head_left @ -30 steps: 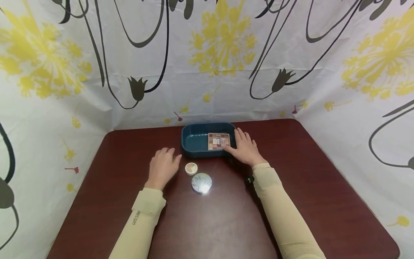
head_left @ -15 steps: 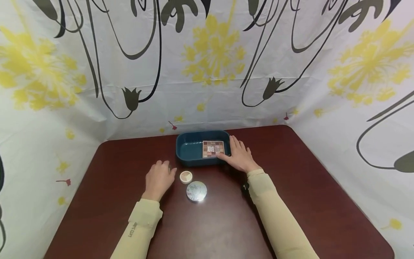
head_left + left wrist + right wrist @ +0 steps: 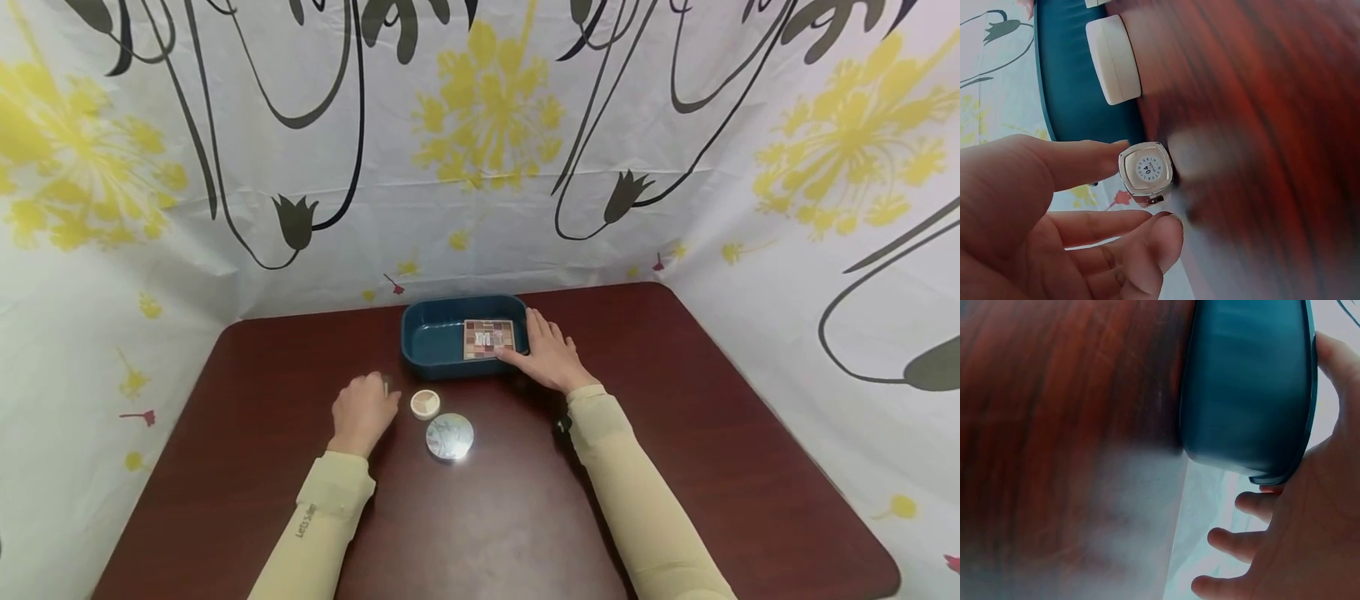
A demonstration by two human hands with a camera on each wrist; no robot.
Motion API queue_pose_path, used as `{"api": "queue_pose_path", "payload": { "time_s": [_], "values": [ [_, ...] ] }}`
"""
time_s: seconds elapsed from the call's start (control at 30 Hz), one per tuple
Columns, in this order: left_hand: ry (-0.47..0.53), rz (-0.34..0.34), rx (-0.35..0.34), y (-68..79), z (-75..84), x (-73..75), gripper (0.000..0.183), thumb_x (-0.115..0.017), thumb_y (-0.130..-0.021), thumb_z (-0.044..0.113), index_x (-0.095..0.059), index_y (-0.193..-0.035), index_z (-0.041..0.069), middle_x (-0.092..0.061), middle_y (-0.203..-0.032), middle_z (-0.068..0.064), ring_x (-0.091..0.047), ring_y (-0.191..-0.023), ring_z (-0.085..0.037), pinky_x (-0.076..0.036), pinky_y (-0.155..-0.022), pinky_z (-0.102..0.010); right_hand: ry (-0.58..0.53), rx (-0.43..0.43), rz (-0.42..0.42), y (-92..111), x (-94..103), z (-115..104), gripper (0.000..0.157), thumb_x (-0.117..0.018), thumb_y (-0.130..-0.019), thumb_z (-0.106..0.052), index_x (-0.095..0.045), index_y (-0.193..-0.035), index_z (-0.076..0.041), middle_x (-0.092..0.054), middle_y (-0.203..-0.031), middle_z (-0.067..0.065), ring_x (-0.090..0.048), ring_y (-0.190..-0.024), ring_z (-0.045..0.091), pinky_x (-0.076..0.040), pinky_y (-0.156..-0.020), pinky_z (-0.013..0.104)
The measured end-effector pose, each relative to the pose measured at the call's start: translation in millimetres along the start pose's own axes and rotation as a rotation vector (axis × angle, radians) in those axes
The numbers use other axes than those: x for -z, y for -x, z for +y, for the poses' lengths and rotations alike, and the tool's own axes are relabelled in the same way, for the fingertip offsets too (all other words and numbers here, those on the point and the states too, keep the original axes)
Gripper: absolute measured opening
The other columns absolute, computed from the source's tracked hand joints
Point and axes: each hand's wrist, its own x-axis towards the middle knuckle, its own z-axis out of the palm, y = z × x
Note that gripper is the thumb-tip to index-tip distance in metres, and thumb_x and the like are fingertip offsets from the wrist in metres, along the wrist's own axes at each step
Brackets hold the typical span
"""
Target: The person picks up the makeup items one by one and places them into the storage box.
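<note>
A lipstick-like tube [image 3: 1146,169] with a square silvery end and a round sticker sits between the thumb and fingers of my left hand [image 3: 362,417], just above the table. A round three-section cosmetic pot [image 3: 425,405] lies right of that hand, with a round shiny compact [image 3: 450,437] in front of it. My right hand [image 3: 551,358] rests at the right end of a blue tray [image 3: 435,342]. Its thumb lies at the front rim and its spread fingers reach along the outer end. A checkered makeup palette [image 3: 489,339] is inside the tray, near that thumb.
All of it stands on a dark red-brown table [image 3: 480,517] with rounded corners. A white curtain [image 3: 420,208] printed with yellow and grey flowers hangs behind and at both sides. A dark wristband [image 3: 562,427] shows beneath the right wrist.
My left hand's fingers have closed around the tube and drawn slightly back from the tray. My right hand keeps its place on the tray; the head view has shifted a little.
</note>
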Motion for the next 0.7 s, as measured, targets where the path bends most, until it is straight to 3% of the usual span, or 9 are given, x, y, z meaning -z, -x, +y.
{"api": "queue_pose_path", "payload": {
  "time_s": [0.23, 0.7],
  "values": [
    [-0.002, -0.030, 0.021, -3.1, 1.7, -0.2, 0.027, -0.074, -0.089, 0.024, -0.069, -0.097, -0.001, -0.066, -0.080, -0.017, -0.063, -0.066, -0.034, -0.052, -0.056, -0.050, -0.033, -0.005, 0.009, -1.6, -0.3, 0.2, 0.108, -0.053, -0.089, -0.074, -0.006, -0.163, -0.012, -0.010, -0.168, 0.010, -0.016, -0.150, 0.042, -0.013, -0.113, 0.069],
    [-0.022, -0.111, 0.073, -3.1, 1.9, 6.3, 0.023, -0.067, -0.090, 0.025, -0.066, -0.080, 0.003, -0.059, -0.066, -0.010, -0.057, -0.059, -0.028, -0.047, -0.051, -0.044, -0.044, -0.002, -0.012, -1.5, 0.3, 1.1, 0.108, -0.054, -0.089, -0.074, -0.004, -0.163, -0.012, -0.011, -0.168, 0.012, -0.017, -0.150, 0.042, -0.013, -0.113, 0.069]
  ]
}}
